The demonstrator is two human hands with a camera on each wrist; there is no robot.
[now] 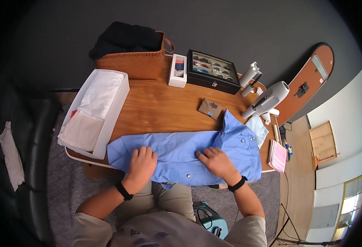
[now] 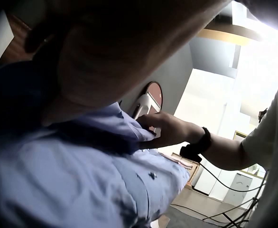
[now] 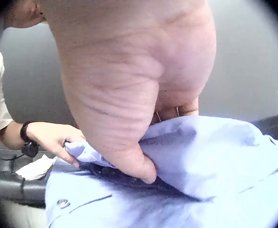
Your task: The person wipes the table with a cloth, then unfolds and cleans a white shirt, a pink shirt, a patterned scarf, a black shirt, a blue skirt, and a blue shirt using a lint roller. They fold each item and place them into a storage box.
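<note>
A light blue shirt with metal snap buttons lies folded lengthwise across the front of the table, its collar end to the right. My left hand grips the cloth near the left end. Toward the collar, my right hand pinches a raised fold. In the right wrist view the thumb presses on the near side of that fold, and the curled fingers lie mostly hidden behind the cloth. The left wrist view shows the shirt bunched up between both hands.
A white box of folded clothes stands at left, a brown basket behind it. Along the back are a glasses case and a small white box. A brown packet, grey handheld appliance and pink cloth lie beyond the shirt.
</note>
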